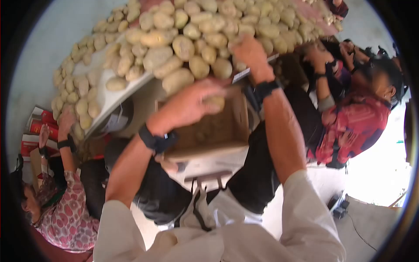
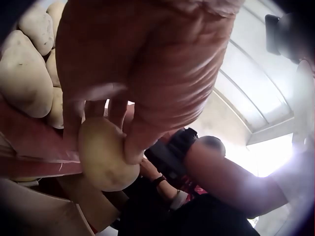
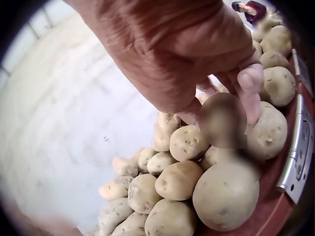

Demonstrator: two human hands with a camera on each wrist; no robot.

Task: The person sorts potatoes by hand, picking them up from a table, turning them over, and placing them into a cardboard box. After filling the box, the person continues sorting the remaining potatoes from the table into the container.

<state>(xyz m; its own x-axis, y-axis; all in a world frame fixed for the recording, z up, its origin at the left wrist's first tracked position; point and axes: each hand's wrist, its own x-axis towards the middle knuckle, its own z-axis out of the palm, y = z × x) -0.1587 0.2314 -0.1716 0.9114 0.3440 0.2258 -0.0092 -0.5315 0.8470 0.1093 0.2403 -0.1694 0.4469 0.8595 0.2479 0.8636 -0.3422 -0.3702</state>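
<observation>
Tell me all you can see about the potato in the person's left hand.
The potato is a smooth, pale yellow-tan oval with a dusty skin and no cuts that show. The left hand grips it from above, fingers curled round its upper side. In the head view it hangs over the open cardboard box, just below the edge of the table heaped with other potatoes. Its underside touches nothing visible.

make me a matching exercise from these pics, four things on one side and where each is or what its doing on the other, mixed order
1. left hand
2. right hand
3. cardboard box
4. potato pile

a. heaped on the table
b. below the table edge, between the forearms
c. grips one potato over the box
d. reaches into the pile

Pairs: 1-c, 2-d, 3-b, 4-a
</observation>
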